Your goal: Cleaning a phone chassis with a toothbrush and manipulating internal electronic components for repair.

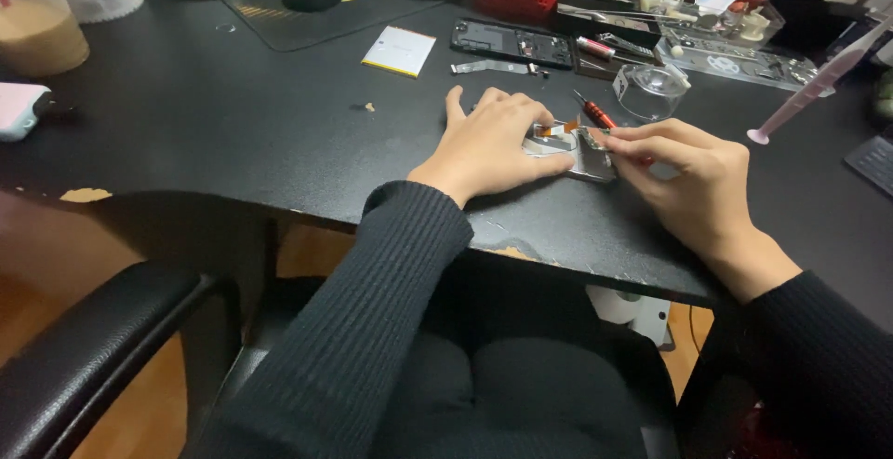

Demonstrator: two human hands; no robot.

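On the black desk (233,124), a silvery flat phone part (588,157) with an orange flex strip lies near the front edge, pressed flat under the left hand (493,143), fingers spread, while the right hand (688,175) pinches its far edge.

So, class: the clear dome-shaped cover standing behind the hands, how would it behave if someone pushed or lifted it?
The clear cover looks thin and hollow, so it is probably light and would slide easily on the smooth black desk. It seems to rest on a wide base, so tipping looks unlikely. Being see-through plastic or glass, it may scratch or crack if squeezed.
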